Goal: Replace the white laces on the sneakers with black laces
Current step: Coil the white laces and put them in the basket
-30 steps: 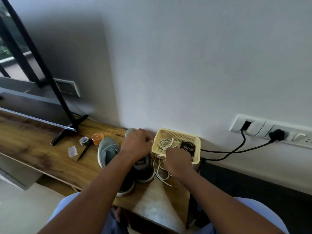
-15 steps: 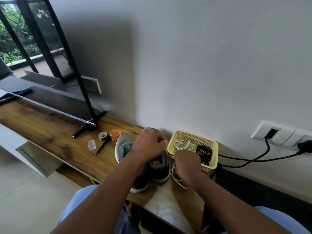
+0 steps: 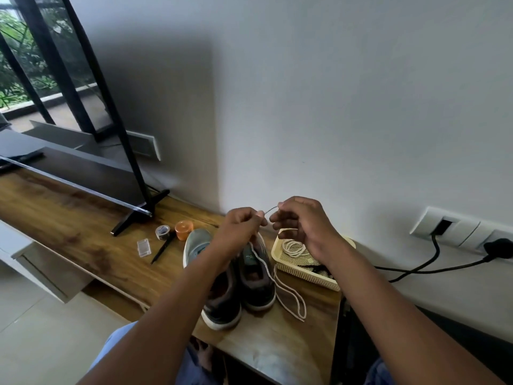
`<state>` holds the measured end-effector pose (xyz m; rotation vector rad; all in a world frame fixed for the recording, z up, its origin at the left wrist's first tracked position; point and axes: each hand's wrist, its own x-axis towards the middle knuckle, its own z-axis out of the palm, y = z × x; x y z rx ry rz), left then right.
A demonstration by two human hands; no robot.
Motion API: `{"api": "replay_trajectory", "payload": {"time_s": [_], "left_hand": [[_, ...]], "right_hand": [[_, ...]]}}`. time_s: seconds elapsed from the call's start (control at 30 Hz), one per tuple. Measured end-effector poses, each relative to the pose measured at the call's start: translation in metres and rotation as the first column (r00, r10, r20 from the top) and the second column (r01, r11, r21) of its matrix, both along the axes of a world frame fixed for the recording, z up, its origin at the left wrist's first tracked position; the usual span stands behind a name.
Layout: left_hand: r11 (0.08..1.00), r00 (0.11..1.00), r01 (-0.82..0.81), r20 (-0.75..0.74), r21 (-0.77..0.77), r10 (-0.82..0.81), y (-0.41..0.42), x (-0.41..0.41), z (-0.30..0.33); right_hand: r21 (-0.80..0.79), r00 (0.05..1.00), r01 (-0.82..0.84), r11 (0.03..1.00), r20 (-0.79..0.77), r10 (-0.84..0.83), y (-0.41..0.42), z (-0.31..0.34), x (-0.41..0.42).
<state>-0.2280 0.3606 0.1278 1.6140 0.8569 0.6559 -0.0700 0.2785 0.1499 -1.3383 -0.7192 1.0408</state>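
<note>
Two grey sneakers stand side by side on the wooden table (image 3: 83,234): the left sneaker (image 3: 213,290) and the right sneaker (image 3: 256,282). My left hand (image 3: 240,232) and my right hand (image 3: 304,226) are raised above the shoes, each pinching the same white lace (image 3: 288,298), a short stretch taut between them. The lace hangs from my left hand across the right sneaker and loops on the table beside it. A cream basket (image 3: 302,269) behind holds a coiled white lace (image 3: 294,248) and a black lace (image 3: 319,269), partly hidden by my right wrist.
Left of the shoes lie an orange lid (image 3: 184,230), a tape roll (image 3: 163,232), a black pen (image 3: 163,248) and a small clear box (image 3: 144,247). A TV (image 3: 69,168) stands at the far left. Black cables (image 3: 433,262) run to the wall sockets on the right.
Both hands have risen from the shoes and basket, and the white lace is now pulled up between them. The camera has turned to the left.
</note>
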Motion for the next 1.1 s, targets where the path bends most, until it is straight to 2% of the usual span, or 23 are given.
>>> {"api": "replay_trajectory", "payload": {"time_s": [0.07,0.13,0.23,0.33,0.43,0.53,0.7,0.77,0.83,0.93,1.03,1.1], "left_hand": [[0.997,1.0,-0.011,-0.014,0.074,0.012,0.007,-0.005,0.0],[0.977,0.993,0.038,-0.117,0.211,-0.013,0.011,-0.012,0.0],[0.9,0.935,0.197,-0.35,0.389,-0.053,0.013,-0.017,-0.001],[0.832,0.883,0.288,-0.468,0.475,-0.038,0.011,-0.012,-0.001],[0.791,0.87,0.306,-0.493,0.529,-0.007,0.009,-0.008,-0.001],[0.785,0.849,0.319,-0.528,0.532,0.012,0.009,-0.006,-0.003],[0.865,0.916,0.25,-0.395,0.435,-0.067,0.02,-0.014,0.003],[0.888,0.946,0.175,-0.323,0.424,-0.032,0.032,-0.019,0.001],[0.915,0.97,0.1,-0.243,0.391,-0.002,0.043,-0.021,-0.004],[0.958,0.995,-0.013,-0.093,0.287,0.042,0.052,-0.018,-0.01],[0.961,0.993,-0.088,-0.048,0.261,0.104,0.049,-0.007,-0.017],[0.952,0.989,-0.085,-0.091,0.295,0.117,0.04,0.003,-0.022]], "right_hand": [[-0.173,0.989,-0.062,0.983,0.118,0.084,0.004,0.0,0.004],[-0.339,0.953,-0.048,0.94,0.267,0.145,0.009,-0.004,0.005],[-0.279,0.952,-0.047,0.959,0.277,0.128,0.017,-0.008,0.002],[-0.232,0.953,-0.24,0.943,0.128,0.275,0.02,-0.007,-0.01],[-0.267,0.921,-0.347,0.899,0.083,0.38,0.026,-0.011,-0.022],[-0.355,0.909,-0.328,0.875,0.134,0.395,0.032,-0.015,-0.029],[-0.455,0.804,-0.326,0.829,0.327,0.496,0.039,-0.015,-0.021],[-0.464,0.795,-0.367,0.806,0.293,0.531,0.041,-0.016,-0.015],[-0.383,0.819,-0.48,0.789,0.125,0.559,0.043,-0.014,-0.011],[-0.074,0.805,-0.587,0.806,-0.159,0.572,0.046,-0.009,-0.006],[0.245,0.736,-0.505,0.828,-0.378,0.561,0.051,0.0,-0.008],[0.365,0.714,-0.38,0.85,-0.468,0.52,0.055,0.004,-0.01]]}}
